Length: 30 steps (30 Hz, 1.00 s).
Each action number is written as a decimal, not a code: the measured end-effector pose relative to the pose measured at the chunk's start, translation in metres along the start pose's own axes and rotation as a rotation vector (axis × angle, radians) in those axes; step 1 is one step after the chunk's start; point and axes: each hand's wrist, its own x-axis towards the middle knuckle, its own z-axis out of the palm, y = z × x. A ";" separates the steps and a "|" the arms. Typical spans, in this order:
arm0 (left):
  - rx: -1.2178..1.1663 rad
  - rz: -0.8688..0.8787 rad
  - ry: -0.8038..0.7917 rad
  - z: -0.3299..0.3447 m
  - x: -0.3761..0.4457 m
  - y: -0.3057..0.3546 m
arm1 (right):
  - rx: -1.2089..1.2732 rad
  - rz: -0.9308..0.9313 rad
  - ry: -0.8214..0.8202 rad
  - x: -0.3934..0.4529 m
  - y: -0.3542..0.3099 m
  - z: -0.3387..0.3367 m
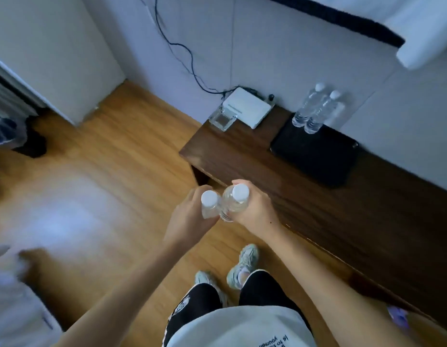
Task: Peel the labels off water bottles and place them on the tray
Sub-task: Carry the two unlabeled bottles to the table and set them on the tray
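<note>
Left hand point(192, 211) fingers around one bottle point(209, 204), right hand point(255, 209) fingers around another bottle point(233, 204)

Bedroom, probably of a hotel or a home. Wood-plank floor point(112, 156) below plain white walls point(280, 51). Long dark wooden bench point(342, 209) along one wall, bearing a black tray point(315, 159) with two clear bottles point(310, 111), a glass ashtray point(222, 118) and a white router point(246, 107) with a black cable point(177, 48) up the wall. White bedding point(422, 28) at upper right.
</note>
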 end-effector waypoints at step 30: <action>-0.021 0.144 -0.520 0.234 0.295 0.044 | -0.015 0.342 0.548 0.155 0.241 -0.090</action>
